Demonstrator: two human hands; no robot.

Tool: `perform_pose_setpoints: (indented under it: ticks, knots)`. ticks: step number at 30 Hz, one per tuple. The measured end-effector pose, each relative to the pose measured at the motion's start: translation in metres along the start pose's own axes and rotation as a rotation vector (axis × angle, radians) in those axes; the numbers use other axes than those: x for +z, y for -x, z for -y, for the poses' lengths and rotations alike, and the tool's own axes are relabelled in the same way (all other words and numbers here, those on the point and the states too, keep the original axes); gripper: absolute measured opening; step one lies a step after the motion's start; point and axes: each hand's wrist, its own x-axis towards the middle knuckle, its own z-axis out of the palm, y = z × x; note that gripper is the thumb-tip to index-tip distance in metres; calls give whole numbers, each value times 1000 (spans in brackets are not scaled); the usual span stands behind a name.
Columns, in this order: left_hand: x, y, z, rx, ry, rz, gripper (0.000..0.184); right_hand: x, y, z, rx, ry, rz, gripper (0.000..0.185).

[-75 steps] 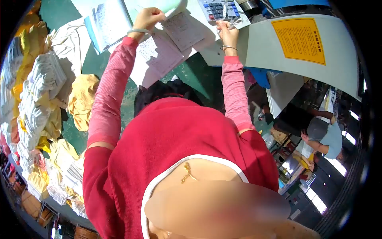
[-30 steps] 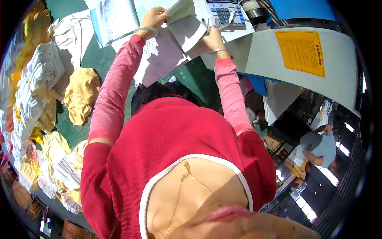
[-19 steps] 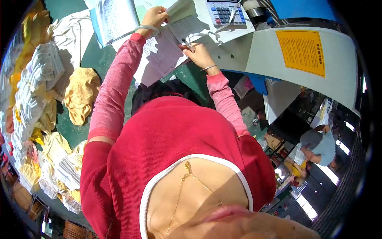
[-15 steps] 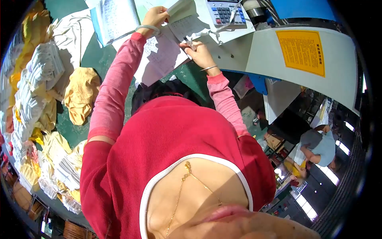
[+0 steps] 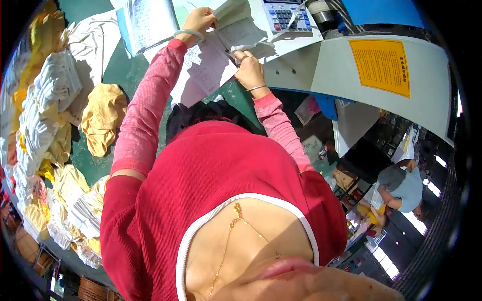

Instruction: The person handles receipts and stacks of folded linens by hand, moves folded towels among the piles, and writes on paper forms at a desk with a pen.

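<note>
Plainly, a raised sheet (image 5: 232, 11) is pinched at its edge between the thumb and fingers of the left hand (image 5: 201, 20), and the lower pages (image 5: 207, 67) are left spread beneath, marked with handwriting. By the right hand (image 5: 250, 69), the fingers are kept curled at the right-hand edge of these pages; a white strip (image 5: 257, 47) is seen against the fingertips, but whether anything slim is gripped beneath them cannot be told. Farther along, the strip is draped across the keys of a calculator (image 5: 288, 19), which is set on the white surface near a metal container (image 5: 324, 19). To the left of the pages, an open notebook (image 5: 149, 22) is placed, its leaves covered in writing. Beyond it, pale and yellow cloth (image 5: 54, 90) is heaped, and a crumpled yellow bundle (image 5: 104, 119) is laid apart on the green floor (image 5: 91, 176).
</note>
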Motion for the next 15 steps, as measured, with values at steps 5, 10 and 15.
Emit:
perform_pose_setpoints:
  ticks: [5,10,15]
  knots:
    - [-1,0,-3,-18,-31,1,20,-5,3,4,98,-10,-32,18]
    - [0,-2,-2,-37,-24,-7,20,-46,18,-41,228,-573,173,17]
    - [-4,-4,-5,-60,-28,50,20,-102,10,-78,423,-815,90,15]
